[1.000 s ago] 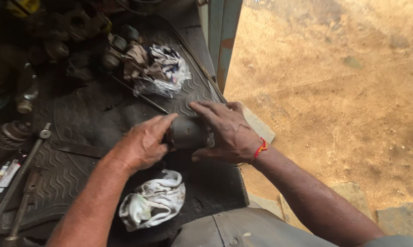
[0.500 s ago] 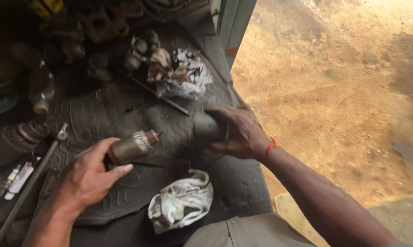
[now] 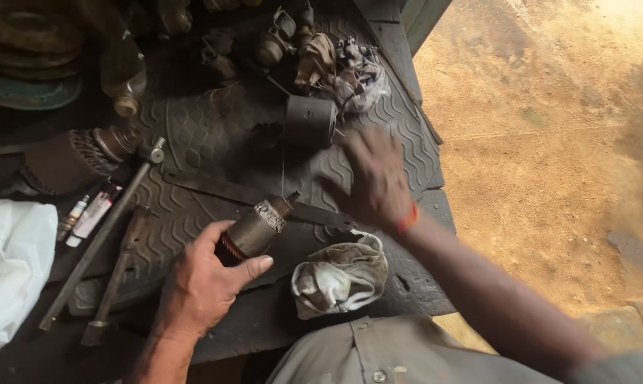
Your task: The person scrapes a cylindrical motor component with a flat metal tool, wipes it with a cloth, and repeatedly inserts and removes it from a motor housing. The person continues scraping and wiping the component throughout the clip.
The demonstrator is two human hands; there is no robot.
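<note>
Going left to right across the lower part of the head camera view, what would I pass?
White plastic bag → long metal rod → left hand holding a cylindrical motor part → dirty rag → right hand → bare sandy ground.

red-white labelled tubes (image 3: 87,215), white plastic bag (image 3: 8,270)

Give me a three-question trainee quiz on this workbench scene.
1. True or false: the left hand grips the metal armature.
2. What lies on the ribbed rubber mat nearest the right wrist? A) crumpled rag B) glass jar C) paint brush
3. Fill in: the blurred right hand is just below the dark ____ housing.

Key: 1 true; 2 A; 3 cylindrical.
</note>
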